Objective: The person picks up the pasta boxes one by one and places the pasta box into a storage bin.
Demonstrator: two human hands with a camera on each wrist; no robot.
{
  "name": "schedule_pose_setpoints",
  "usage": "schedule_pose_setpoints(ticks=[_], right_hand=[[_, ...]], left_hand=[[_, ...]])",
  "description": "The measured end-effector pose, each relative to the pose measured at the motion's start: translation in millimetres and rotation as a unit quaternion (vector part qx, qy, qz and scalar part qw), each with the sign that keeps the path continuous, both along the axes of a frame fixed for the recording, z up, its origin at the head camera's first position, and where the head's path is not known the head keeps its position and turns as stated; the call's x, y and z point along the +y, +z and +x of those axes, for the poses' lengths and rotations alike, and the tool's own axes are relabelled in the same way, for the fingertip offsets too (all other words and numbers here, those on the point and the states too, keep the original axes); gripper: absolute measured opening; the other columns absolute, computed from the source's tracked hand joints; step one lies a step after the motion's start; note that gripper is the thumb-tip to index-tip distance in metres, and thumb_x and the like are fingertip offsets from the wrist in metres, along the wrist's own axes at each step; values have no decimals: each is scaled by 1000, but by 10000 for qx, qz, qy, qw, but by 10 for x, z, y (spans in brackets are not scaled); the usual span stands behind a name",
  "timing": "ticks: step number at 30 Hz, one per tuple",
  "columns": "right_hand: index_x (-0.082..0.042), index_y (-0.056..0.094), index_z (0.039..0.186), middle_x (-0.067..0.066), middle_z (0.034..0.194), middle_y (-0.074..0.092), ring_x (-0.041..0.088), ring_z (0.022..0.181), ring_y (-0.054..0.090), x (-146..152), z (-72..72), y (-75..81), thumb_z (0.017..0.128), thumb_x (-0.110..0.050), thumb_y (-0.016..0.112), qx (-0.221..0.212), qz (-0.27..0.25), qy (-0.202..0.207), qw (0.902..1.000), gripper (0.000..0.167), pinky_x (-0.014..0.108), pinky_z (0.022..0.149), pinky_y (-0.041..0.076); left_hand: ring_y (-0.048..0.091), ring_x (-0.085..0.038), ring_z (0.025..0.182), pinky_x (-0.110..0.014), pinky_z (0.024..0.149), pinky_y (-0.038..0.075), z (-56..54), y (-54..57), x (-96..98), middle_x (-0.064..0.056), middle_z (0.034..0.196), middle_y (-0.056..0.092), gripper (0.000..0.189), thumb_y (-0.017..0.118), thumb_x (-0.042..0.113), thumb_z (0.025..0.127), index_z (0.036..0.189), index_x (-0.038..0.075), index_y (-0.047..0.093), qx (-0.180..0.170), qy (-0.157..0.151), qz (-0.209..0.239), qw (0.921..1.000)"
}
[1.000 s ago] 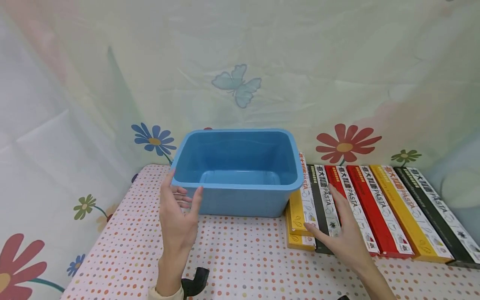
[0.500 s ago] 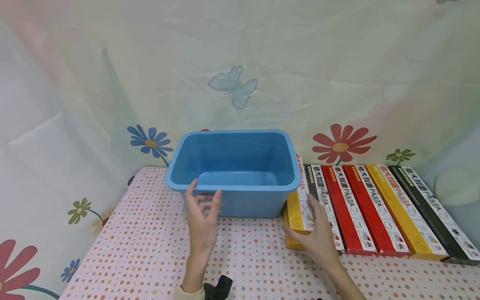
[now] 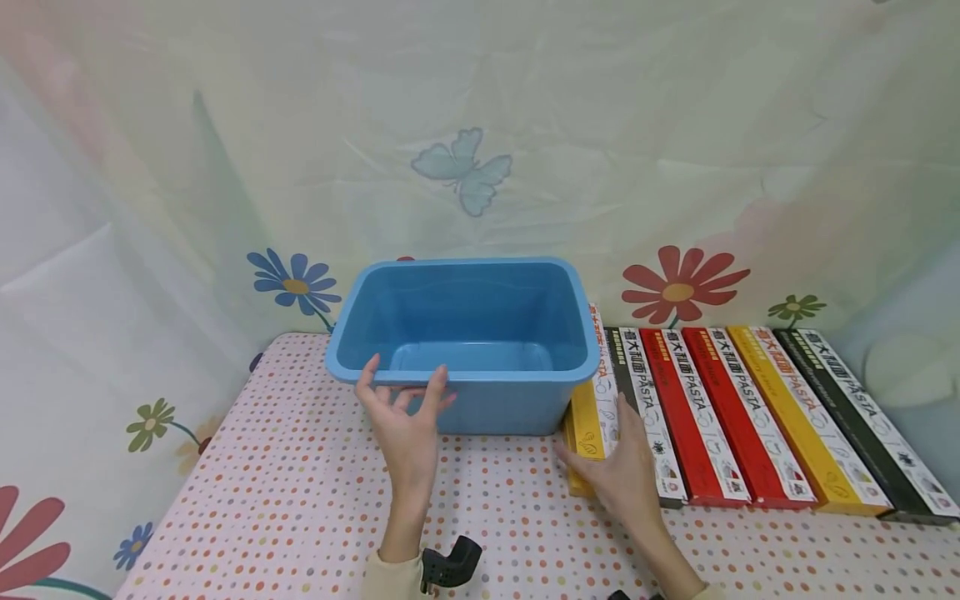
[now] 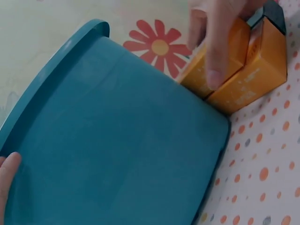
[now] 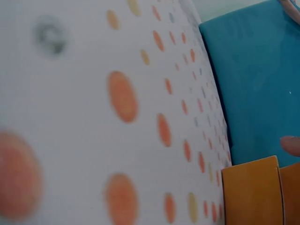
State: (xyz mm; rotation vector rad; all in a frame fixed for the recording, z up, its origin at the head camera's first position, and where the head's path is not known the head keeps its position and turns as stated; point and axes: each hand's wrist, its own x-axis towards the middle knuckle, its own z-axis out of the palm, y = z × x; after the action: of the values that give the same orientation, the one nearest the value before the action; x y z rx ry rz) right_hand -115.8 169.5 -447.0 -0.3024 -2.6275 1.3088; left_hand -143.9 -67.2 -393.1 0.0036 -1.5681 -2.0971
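Observation:
A blue plastic bin (image 3: 495,406) stands against the backdrop. My left hand (image 3: 408,425) is at its front rim, index fingertip over the edge and thumb in front of the wall. Just right of the bin lie two stacked yellow pasta boxes (image 3: 587,421). Over the front part of the upper one, my right hand (image 3: 618,475) spreads its thumb to the left side and its fingers to the right. The right wrist view has the thumb (image 5: 291,145) beside the upper box, a small gap between them. The left wrist view shows the right hand's fingers over the stack (image 4: 253,77).
Right of the stack, a row of pasta boxes continues: a black box (image 3: 651,408), two red ones (image 3: 693,425), a yellow box (image 3: 810,425) and another black box (image 3: 870,433). They lie on a dotted tablecloth (image 3: 510,517). A floral backdrop (image 3: 562,167) hangs behind.
My left hand has moved right along the bin's front to the rim. The right hand has come left, from over the black and red boxes to the yellow stack.

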Motion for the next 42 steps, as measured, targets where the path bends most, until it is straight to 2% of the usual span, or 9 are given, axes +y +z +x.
schedule_pose_setpoints(ticks=[4, 10, 18, 24, 29, 33, 36, 40, 42], right_hand=[[3, 6, 165, 29, 168, 19, 46, 146, 32, -26, 15, -12, 82, -31, 91, -87, 101, 7, 9999, 124, 66, 125, 28], [5, 10, 164, 31, 167, 22, 50, 147, 31, -40, 12, -44, 82, -14, 86, 27, 218, -81, 9997, 114, 68, 124, 27], [4, 18, 164, 29, 167, 25, 51, 149, 29, 8, 20, -40, 81, -7, 80, 164, 110, -374, 9991, 104, 71, 123, 26], [-2, 19, 166, 29, 167, 25, 51, 148, 30, 128, 56, 52, 81, -6, 80, -62, -109, -538, 9985, 105, 70, 122, 27], [-5, 19, 166, 28, 166, 26, 48, 140, 36, 310, 149, 114, 83, -5, 80, -167, -299, -760, 9965, 103, 66, 118, 33], [-12, 17, 168, 27, 167, 26, 47, 137, 35, 495, 275, 211, 85, -5, 80, -197, -343, -909, 9951, 104, 55, 110, 39], [-18, 19, 168, 25, 167, 28, 46, 133, 37, 654, 347, 344, 85, -6, 81, -53, -165, -896, 9958, 104, 32, 97, 40], [-21, 26, 167, 27, 164, 33, 47, 126, 38, 858, 408, 562, 81, -6, 85, 538, 218, -515, 9970, 105, 3, 79, 32], [-23, 28, 166, 26, 163, 35, 34, 124, 41, 933, 411, 665, 79, -4, 86, 909, 379, -182, 9950, 106, -5, 77, 33]], left_hand=[[67, -26, 88, -40, 77, 68, -30, 12, 36, -24, 128, 48, 93, 85, 5, 87, 156, 10, 23, 6, 255, 202, 9995], [61, -29, 96, -36, 79, 68, -67, 13, 96, -22, 141, 44, 94, 88, 3, 83, 155, 11, 26, 80, 537, 414, 9977], [58, -27, 95, -32, 77, 67, -77, -6, 127, -19, 139, 46, 96, 88, 0, 81, 155, 12, 28, 84, 535, 447, 9975], [57, -28, 96, -31, 76, 67, -80, -16, 125, -19, 139, 46, 96, 87, -2, 81, 155, 11, 27, 183, 525, 450, 9974], [58, -27, 94, -38, 77, 68, -86, -38, 131, -20, 135, 47, 95, 86, -3, 82, 155, 10, 27, 272, 450, 534, 9972], [60, -28, 92, -44, 77, 68, -82, -48, 141, -21, 133, 47, 95, 84, -6, 83, 155, 10, 26, 366, 356, 647, 9966], [60, -27, 90, -45, 76, 68, -85, -39, 144, -21, 132, 47, 94, 84, -6, 83, 155, 10, 26, 428, 342, 667, 9963], [60, -27, 89, -46, 75, 68, -90, -21, 143, -20, 129, 48, 94, 84, -6, 83, 155, 10, 26, 467, 373, 687, 9958], [60, -26, 88, -46, 75, 68, -88, -19, 145, -20, 129, 48, 93, 84, -6, 83, 155, 10, 26, 465, 387, 699, 9957]])
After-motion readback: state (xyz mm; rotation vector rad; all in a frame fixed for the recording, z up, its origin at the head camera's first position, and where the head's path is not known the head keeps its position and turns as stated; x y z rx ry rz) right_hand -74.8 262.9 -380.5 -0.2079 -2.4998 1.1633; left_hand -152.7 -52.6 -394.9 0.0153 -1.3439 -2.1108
